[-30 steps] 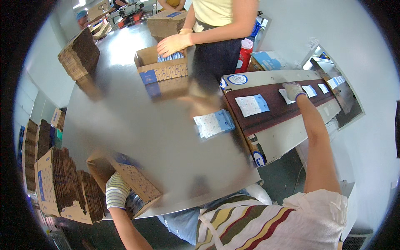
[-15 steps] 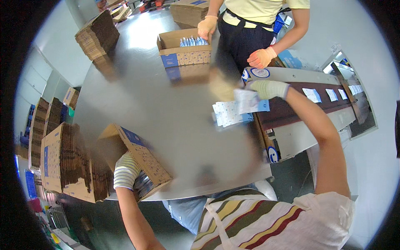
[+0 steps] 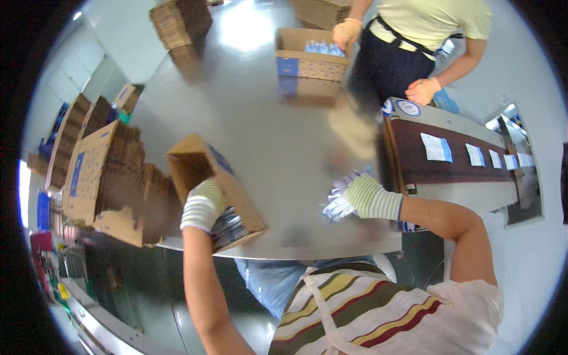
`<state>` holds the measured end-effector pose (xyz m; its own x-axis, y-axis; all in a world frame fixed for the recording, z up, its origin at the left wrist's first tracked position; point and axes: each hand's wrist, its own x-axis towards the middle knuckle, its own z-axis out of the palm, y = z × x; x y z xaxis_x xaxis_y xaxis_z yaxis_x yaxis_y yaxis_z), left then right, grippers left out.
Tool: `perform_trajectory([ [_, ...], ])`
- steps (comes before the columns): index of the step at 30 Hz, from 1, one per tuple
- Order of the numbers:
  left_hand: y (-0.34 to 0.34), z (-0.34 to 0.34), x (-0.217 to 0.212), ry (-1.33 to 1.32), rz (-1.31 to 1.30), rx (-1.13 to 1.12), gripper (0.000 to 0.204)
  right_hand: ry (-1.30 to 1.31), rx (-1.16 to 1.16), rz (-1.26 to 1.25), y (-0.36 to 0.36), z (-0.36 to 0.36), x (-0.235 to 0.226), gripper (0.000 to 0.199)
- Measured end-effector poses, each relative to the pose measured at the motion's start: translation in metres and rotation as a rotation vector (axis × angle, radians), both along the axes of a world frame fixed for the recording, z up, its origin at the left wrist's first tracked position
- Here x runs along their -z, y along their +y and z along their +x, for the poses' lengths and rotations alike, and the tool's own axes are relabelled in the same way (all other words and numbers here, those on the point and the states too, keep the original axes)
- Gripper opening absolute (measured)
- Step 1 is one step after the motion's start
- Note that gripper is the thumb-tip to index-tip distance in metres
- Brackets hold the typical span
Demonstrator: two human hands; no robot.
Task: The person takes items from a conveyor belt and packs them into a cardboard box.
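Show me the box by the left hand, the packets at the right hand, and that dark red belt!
Box (image 3: 238, 190): head view, on its outer brown side.
Packets (image 3: 336, 208): head view, on their pale wrappers.
Dark red belt (image 3: 458, 171): head view, on a bare patch.

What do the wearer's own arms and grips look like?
Left grip and right grip: matching gloves, striped pale green and white. Forearms bare. Right sleeve short, off-white; left sleeve out of view.
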<state>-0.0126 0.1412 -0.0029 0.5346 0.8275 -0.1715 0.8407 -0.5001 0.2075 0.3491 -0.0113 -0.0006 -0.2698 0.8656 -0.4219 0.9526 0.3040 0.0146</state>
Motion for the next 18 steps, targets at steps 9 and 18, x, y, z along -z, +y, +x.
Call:
perform_trajectory([
  [9, -0.032, 0.027, -0.062, 0.154, -0.068, -0.002, 0.031, 1.933, 0.079, -0.139, 0.099, -0.105, -0.091, 0.062],
  [18, -0.055, 0.031, -0.052, 0.099, -0.053, -0.051, 0.043, 0.739, -0.033, 0.300, 0.167, -0.225, -0.078, 0.083],
])
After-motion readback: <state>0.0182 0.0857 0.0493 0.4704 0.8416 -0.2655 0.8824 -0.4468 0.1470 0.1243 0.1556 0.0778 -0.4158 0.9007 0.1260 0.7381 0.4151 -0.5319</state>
